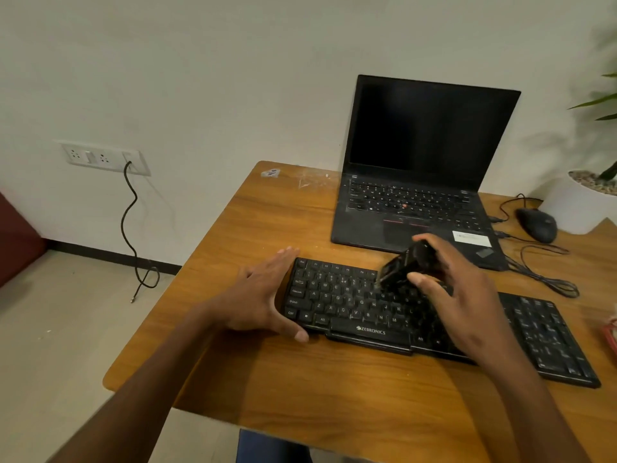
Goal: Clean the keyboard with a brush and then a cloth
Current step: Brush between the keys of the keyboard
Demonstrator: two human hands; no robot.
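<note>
At far left a dark red seat (16, 238) edges into view above a pale floor (60, 345). On the white wall (200, 78) sits a socket panel (103, 157), and a black cable (133, 225) hangs from it in loose curves down to the floor, its free end lying there. A dark skirting strip runs along the wall's foot.

The wooden counter (300, 389) has a rounded corner and a warm grain; near its far left edge lie a small scrap (271, 173) and some pale scuff marks. The left hand (263, 297) rests flat with fingers spread — its grip open, braced against the left end of the black keyboard (350, 309), which lies across the counter's middle. The right hand (467, 295) hovers over the keys, its grip closed around a dark brush (405, 262) that is blurred, tilted down toward the upper key rows.

Behind the keyboard stands an open laptop (424, 162), screen dark. To its right lie a black mouse (537, 225) with wires trailing — and a white pot (581, 202) holding a green plant. Something red shows at the right edge, too cropped to identify.
</note>
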